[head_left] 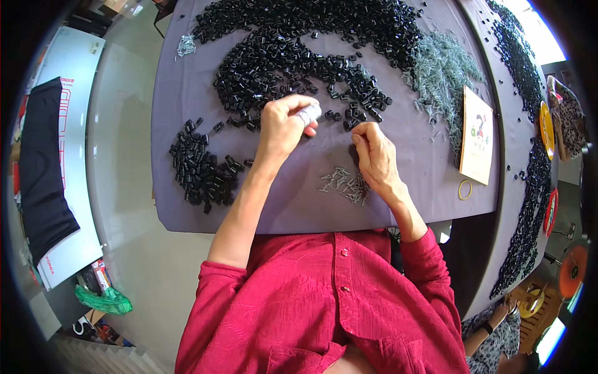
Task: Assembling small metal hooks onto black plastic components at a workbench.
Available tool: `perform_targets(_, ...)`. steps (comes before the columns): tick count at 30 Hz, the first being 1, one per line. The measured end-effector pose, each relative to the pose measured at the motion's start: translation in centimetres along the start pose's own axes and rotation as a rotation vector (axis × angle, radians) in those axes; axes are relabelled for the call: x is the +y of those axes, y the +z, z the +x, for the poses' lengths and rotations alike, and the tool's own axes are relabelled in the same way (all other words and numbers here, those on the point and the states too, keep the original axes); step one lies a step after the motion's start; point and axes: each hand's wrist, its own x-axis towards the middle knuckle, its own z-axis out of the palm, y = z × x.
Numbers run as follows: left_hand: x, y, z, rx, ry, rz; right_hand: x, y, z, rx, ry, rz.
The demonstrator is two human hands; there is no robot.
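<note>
A person in a red shirt point(299, 280) is at a grey-covered table point(280, 215). The left hand point(283, 123) is curled, a pale wrapping point(309, 113) around its fingertip area, in front of a broad heap of small black pieces point(252, 71). The right hand point(377, 159) bends its fingers together near a few loose pieces point(353, 123); whether either hand grips anything cannot be told (the fingers hide it). Small silvery pins point(336, 181) lie just beside the right hand, near the table's front edge, so a careless sweep could scatter them. A separate black cluster point(193, 165) could spread if the left forearm point(246, 199) drags against it.
</note>
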Motion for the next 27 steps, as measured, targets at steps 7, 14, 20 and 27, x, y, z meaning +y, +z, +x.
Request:
perform_targets(7, -3.1, -0.4, -4.3, -0.258, -0.184, -0.651, -3.4, 0.8, -0.9, 0.049, 0.251, 0.563)
perform_targets(14, -2.2, 0.4, -5.8, -0.169, -0.184, -0.594, -4.4, 1.4, -1.5, 0.091, 0.301, 0.563)
perform_targets(20, -1.4, 0.7, -6.4, -0.111, -0.147, -0.466, -5.0, 1.3, -1.4, 0.114, 0.253, 0.485)
perform_targets(27, -1.6, 0.8, -6.5, -0.094, -0.108, -0.400, -5.5, 0.9, -1.0, 0.100, 0.140, 0.308)
